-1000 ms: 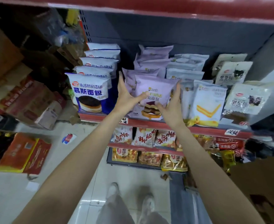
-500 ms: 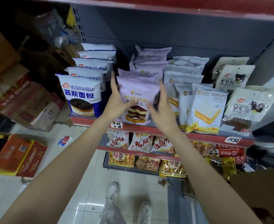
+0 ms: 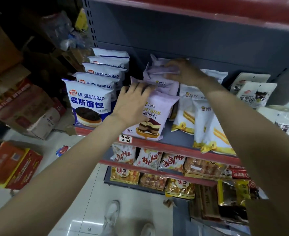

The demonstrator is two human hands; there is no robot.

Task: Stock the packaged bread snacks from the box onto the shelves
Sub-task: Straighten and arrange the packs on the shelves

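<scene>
Your landmark is the front purple mousse bread pack (image 3: pixel 153 116), standing at the red front edge of the shelf (image 3: pixel 179 148). Left of it stands a row of blue and white bread packs (image 3: pixel 91 103). Your left hand (image 3: pixel 132 103) lies flat on the landmark pack's upper left corner, fingers spread. Behind that pack, your right hand (image 3: pixel 183 71), blurred, rests on the rear purple packs (image 3: pixel 160 77); whether it pinches them, you cannot tell. Right of the landmark stand white and yellow packs (image 3: pixel 208 130).
</scene>
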